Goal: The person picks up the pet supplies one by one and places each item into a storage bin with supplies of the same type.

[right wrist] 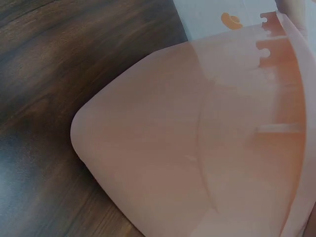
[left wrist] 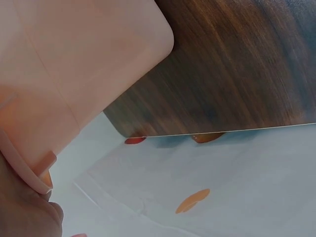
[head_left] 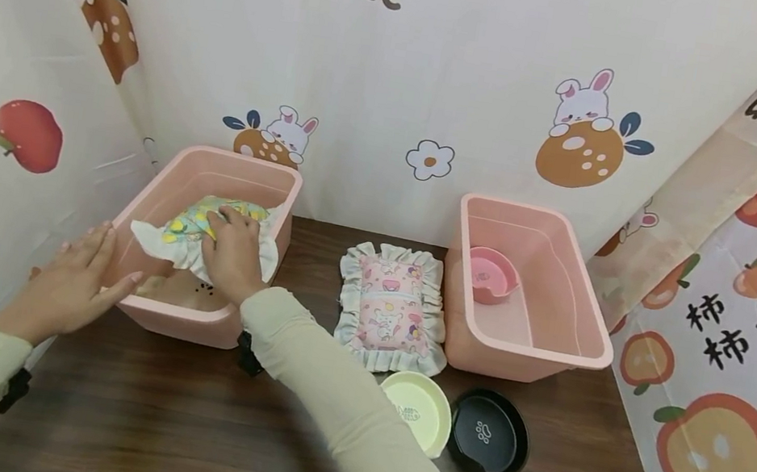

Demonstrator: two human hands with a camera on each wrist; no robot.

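Inside the left pink bin (head_left: pixel 188 159), my right hand (head_left: pixel 236 251) grips a yellow-green patterned cushion (head_left: pixel 190 220) with a white ruffled edge. The fingers bend into its fabric; the cushion's near side drapes lower in the bin. My left hand (head_left: pixel 66 283) rests on that bin's near left rim, fingers straight and thumb spread. The left wrist view has the left hand (left wrist: pixel 27 212) against the rim from below. In the right wrist view the bin's outer wall (right wrist: pixel 148 133) fills most of the picture, and the right hand is almost wholly out of sight.
A pink ruffled cushion (head_left: pixel 386 306) lies on the brown wooden table (head_left: pixel 161 416) between the bins. The right pink bin (head_left: pixel 528 364) contains a small pink dish (head_left: pixel 490 275). In front are a pale yellow dish (head_left: pixel 415 405) and a black dish (head_left: pixel 488 436). Printed curtains (head_left: pixel 385 90) surround the table.
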